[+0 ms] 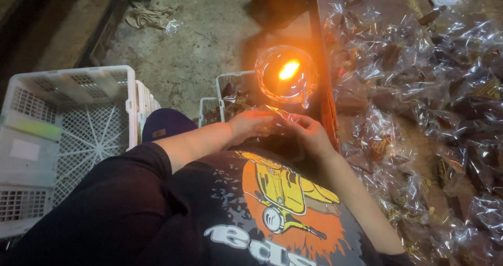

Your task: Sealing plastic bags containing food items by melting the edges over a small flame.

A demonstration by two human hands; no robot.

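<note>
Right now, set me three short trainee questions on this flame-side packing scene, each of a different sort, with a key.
1. True or false: the small flame burns inside a round clear glass bowl.
2. Which lies heaped on the brown table at the right? A) clear cellophane packets B) folded cloths C) metal tins
3. Fill in: the left hand and the right hand together hold a clear ____ packet just below the flame.

Key: 1 true. 2 A. 3 cellophane. The white slatted plastic crate stands on the floor at the left.
</note>
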